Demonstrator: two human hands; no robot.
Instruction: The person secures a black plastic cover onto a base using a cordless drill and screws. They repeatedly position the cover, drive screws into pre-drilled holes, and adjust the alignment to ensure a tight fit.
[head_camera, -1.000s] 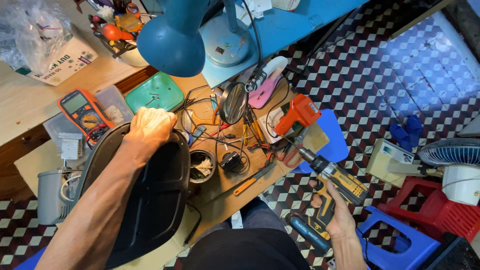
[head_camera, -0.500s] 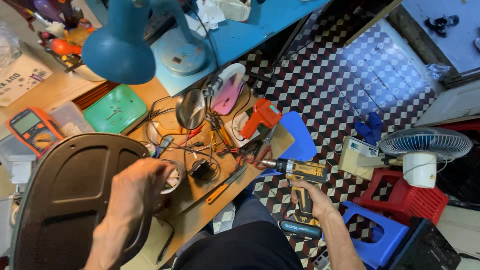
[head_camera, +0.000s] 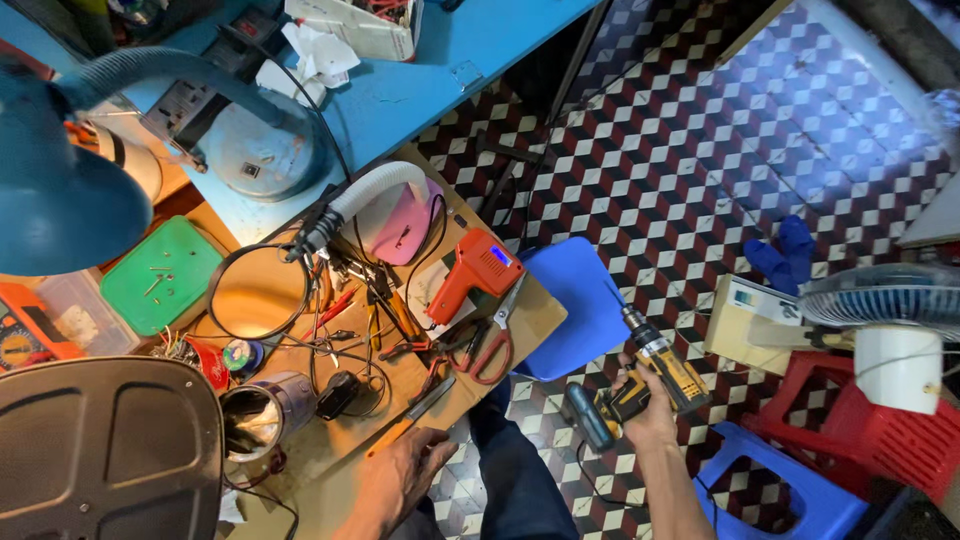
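Yellow-and-black cordless drill (head_camera: 650, 375): gripped by the handle in the right hand (head_camera: 645, 415), fingers closed round it, bit end pointing up and away; held over the chequered floor, off the right edge of the cluttered wooden workbench (head_camera: 520, 320); left hand (head_camera: 405, 475) rests loosely open on the workbench's near edge, holding nothing, beside an orange-handled blade (head_camera: 415, 412); orange glue gun (head_camera: 470, 272) and red-handled scissors (head_camera: 492, 345) lie on the workbench's right end.

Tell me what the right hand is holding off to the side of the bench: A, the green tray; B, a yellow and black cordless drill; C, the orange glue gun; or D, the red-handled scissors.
B: the right hand grips a yellow and black cordless drill over the checkered floor, while the glue gun, scissors and green tray lie on the bench.
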